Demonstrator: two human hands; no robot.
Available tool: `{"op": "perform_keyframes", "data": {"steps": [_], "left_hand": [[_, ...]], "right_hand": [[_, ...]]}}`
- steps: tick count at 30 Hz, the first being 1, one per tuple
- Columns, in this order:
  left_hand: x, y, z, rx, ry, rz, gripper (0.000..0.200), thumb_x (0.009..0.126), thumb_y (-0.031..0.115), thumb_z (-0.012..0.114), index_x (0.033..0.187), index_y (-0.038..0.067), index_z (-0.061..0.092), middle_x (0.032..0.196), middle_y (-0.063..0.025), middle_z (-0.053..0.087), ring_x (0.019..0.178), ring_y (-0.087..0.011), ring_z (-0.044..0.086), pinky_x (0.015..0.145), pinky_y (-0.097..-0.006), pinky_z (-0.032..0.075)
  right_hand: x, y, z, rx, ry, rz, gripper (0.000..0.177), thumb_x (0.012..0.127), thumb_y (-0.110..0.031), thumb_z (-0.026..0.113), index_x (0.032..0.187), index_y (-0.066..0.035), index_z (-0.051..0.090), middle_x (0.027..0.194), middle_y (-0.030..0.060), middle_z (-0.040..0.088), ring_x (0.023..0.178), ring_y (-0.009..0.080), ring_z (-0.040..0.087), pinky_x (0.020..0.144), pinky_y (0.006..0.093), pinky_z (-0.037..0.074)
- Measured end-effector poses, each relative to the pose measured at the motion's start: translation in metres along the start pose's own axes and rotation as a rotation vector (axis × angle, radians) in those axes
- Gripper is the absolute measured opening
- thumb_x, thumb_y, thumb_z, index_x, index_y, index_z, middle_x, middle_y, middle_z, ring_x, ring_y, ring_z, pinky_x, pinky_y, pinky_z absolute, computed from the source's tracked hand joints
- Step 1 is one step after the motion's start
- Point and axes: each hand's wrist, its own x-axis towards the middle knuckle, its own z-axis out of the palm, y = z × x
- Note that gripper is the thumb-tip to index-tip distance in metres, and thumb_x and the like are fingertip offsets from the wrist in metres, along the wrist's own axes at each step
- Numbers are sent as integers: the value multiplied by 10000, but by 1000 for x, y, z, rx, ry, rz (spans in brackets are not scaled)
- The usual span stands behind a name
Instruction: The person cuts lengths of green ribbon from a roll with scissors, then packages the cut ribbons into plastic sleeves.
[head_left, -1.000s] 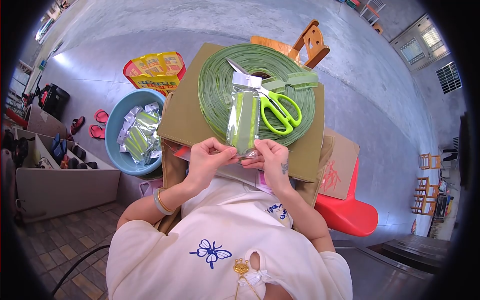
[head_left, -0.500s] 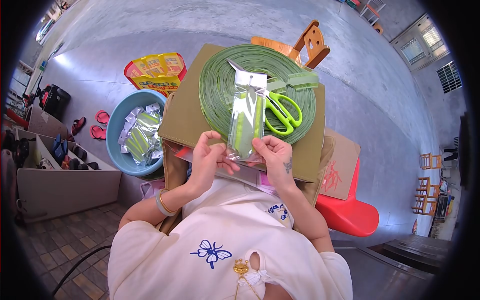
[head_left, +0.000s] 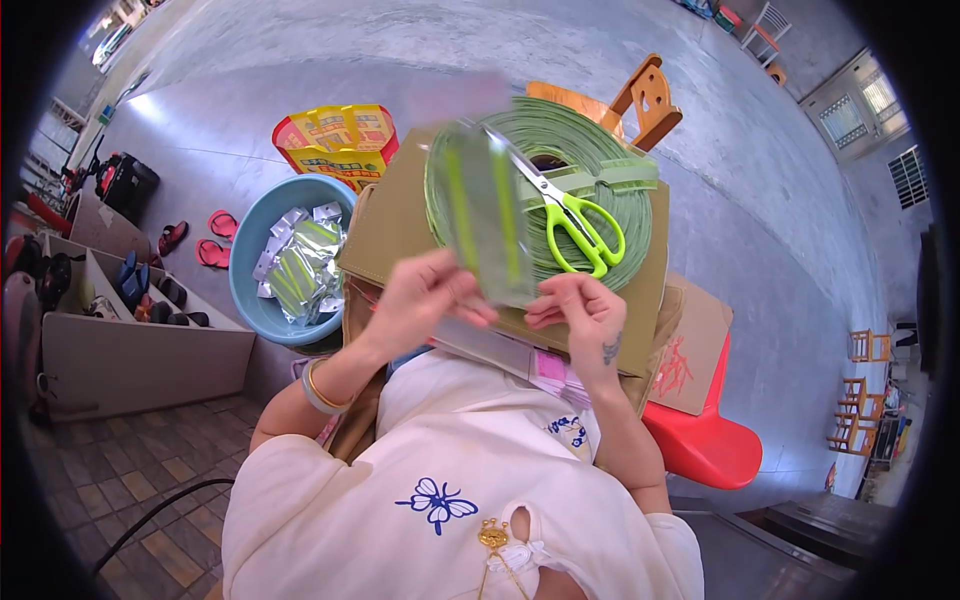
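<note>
A clear plastic packet [head_left: 487, 215] with green strips inside stands up over the table, smeared by motion at its top. My left hand [head_left: 425, 300] is closed at its lower left edge, a little blurred. At the lower right corner, my right hand [head_left: 583, 315] has thumb and fingers pinched together. Behind the packet lies a big coil of flat green strapping [head_left: 640, 230], partly covered by it. Scissors with lime green handles [head_left: 585, 235] rest on the coil, blades pointing up and left.
Left of the olive-brown tabletop [head_left: 385, 235] stands a blue tub [head_left: 243, 262] of filled packets. A yellow and red bag [head_left: 340, 140] sits behind the tub. To the right are cardboard [head_left: 695, 345] and a red chair [head_left: 710, 445]; a wooden chair [head_left: 650, 100] stands beyond.
The packet has swung left and upward and become blurred, uncovering more of the scissors. My right hand has shifted slightly right. The whole view has also moved a little.
</note>
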Motion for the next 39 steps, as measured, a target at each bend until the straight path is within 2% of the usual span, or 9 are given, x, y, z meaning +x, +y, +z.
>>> {"op": "perform_keyframes", "data": {"steps": [6, 13, 16, 19, 22, 25, 33, 36, 39], "left_hand": [[12, 7, -131, -23, 767, 289, 204, 905, 151, 504, 1035, -6, 506, 928, -125, 627, 578, -110, 586, 478, -198, 451], [-57, -133, -302, 68, 1055, -586, 460, 813, 316, 615, 1145, 46, 449, 973, -124, 529, 635, -249, 574, 427, -290, 428], [-51, -114, -288, 430, 1028, -387, 541, 781, 270, 641, 1227, 63, 417, 1020, -126, 525, 714, -243, 575, 430, -313, 421], [11, -74, -257, 782, 857, 124, 414, 785, 175, 618, 1163, 40, 518, 1026, -121, 576, 730, -187, 573, 561, -308, 463], [77, 0, -139, 872, 516, 366, 272, 816, 134, 579, 1061, 16, 591, 929, -93, 630, 858, -150, 582, 719, -270, 456], [144, 8, -48, 1088, 168, 666, 264, 804, 158, 607, 1028, 20, 593, 1022, -121, 613, 993, -266, 553, 861, -354, 418], [254, -55, 101, 1580, 167, 515, 573, 694, 449, 685, 1025, -7, 580, 1124, -186, 538, 1108, -304, 476, 894, -607, 300], [272, -29, 100, 1238, -77, 163, 506, 707, 410, 686, 969, -15, 607, 1062, -212, 573, 1090, -296, 510, 916, -551, 337], [249, 40, 67, 423, 75, 126, 316, 773, 266, 657, 871, -33, 626, 817, -128, 658, 764, -211, 658, 688, -326, 514]], "right_hand": [[22, 2, -25, -252, 201, -335, 163, 895, -97, 517, 887, 45, 597, 781, 99, 647, 672, 121, 611, 623, 226, 498], [50, -6, -30, -1028, 155, -578, 183, 742, -46, 638, 894, 29, 570, 887, 155, 555, 874, 313, 539, 779, 363, 446], [69, 3, -31, -1223, 145, -475, 261, 726, -107, 674, 917, 25, 555, 861, 161, 545, 849, 323, 545, 748, 386, 457], [84, 5, -38, -1302, 97, -366, 302, 714, -196, 689, 890, 25, 584, 830, 166, 583, 767, 324, 572, 670, 380, 468], [83, -14, -55, -934, 72, -196, 316, 713, -222, 687, 875, 35, 601, 771, 164, 613, 657, 281, 585, 617, 360, 456], [72, -28, -77, -428, 242, -192, 233, 807, -211, 642, 866, 11, 604, 662, 34, 577, 538, 101, 528, 502, 255, 421], [29, -73, -82, 109, 439, -315, 190, 843, -186, 614, 880, -7, 565, 629, -6, 490, 451, 45, 462, 365, 178, 337], [26, -74, -80, 128, 379, -325, 192, 842, -186, 615, 881, -5, 565, 634, -7, 491, 449, 39, 457, 365, 175, 334], [22, -73, -77, 63, 419, -361, 194, 839, -185, 620, 879, -3, 565, 634, -9, 489, 447, 36, 454, 364, 172, 331]]}}
